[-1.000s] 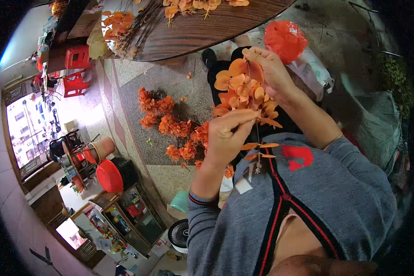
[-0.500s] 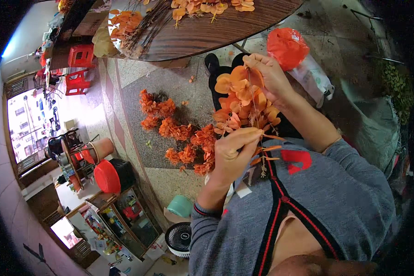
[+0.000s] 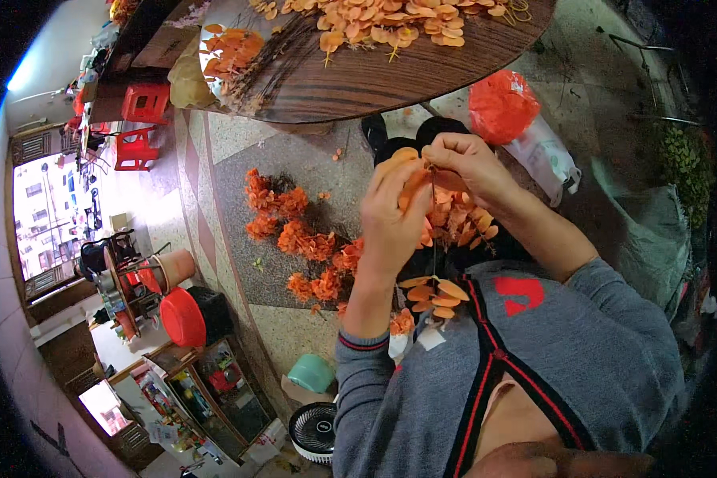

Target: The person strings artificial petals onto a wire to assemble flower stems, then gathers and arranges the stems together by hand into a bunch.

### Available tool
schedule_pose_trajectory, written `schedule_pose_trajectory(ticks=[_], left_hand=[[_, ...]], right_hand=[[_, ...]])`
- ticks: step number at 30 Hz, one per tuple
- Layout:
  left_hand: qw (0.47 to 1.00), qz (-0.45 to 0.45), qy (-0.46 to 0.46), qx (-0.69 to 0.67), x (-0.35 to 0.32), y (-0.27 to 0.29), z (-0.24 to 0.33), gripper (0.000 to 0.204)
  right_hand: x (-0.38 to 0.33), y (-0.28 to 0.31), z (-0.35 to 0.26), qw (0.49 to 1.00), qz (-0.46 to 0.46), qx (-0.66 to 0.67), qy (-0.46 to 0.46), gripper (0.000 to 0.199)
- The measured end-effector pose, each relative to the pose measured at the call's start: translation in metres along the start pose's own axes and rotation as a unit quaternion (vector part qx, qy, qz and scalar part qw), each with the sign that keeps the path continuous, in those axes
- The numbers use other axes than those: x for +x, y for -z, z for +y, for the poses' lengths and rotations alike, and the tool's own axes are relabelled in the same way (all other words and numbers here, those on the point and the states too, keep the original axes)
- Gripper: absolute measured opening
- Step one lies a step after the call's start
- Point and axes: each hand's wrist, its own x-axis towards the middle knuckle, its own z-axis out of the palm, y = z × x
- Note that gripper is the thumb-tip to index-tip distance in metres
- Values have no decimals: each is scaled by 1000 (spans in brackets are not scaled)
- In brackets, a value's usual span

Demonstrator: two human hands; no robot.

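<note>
Orange artificial leaf sprigs on thin wire stems [image 3: 446, 219] are bunched between both hands in front of the person's chest, above the lap, with a few leaves hanging down near the grey zip sweater [image 3: 534, 374]. The left hand [image 3: 394, 219] is closed around the bunch, fingers wrapped over the stems, while the right hand [image 3: 466, 163] pinches at the top of the bunch with thumb and fingertips drawn together. Judging by how things lie, the work seems partway along: a heap of orange leaf clusters [image 3: 299, 239] lies on the stone floor just beside the knees, and many loose pale-orange leaves [image 3: 382, 20] are spread over the round dark wooden table [image 3: 358, 80] beyond. Exactly what the right fingertips grip is hidden behind the leaves, and the stems' lower ends are lost against the dark trousers. An orange plastic bag [image 3: 502, 103] sits near the right forearm; its contents cannot be made out.
</note>
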Motion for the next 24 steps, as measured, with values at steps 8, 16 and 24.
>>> schedule_pose_trajectory(ticks=[8,16,24], left_hand=[[996,67,38,-55,1,-15,-6,12],[993,-13,43,-111,-6,-6,-6,12],[967,-51,117,-220,-27,0,1,14]], right_hand=[[10,3,12,997,-22,-65,34,20],[19,5,-2,980,66,-155,104,26],[26,16,-13,986,73,-69,132,25]])
